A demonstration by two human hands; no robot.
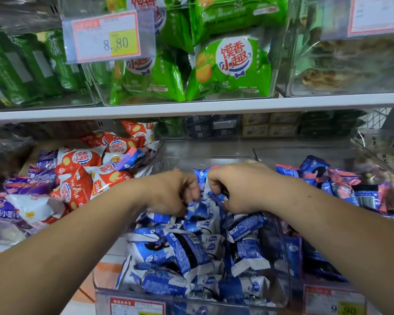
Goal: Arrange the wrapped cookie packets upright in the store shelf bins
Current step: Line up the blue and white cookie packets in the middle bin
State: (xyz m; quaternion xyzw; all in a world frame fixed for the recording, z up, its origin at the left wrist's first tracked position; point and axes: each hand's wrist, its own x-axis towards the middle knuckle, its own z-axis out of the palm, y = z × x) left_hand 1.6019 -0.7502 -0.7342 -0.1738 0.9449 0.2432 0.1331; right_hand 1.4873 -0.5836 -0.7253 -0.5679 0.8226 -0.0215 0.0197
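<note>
Cookie packets (187, 251) in clear bin (214, 303), store shelf (191, 108)

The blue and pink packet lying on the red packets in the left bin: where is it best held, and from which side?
Pinch the blue and pink packet across its narrow middle, coming from above. It lies tilted on top of the red packets with nothing over it, so both long edges look free; the flat crimped end may slip.

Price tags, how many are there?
4: the 8.80 tag upper left, a cut-off tag top right, a red-edged tag bottom middle, the 9.90 tag bottom right. More may be hidden.
</note>
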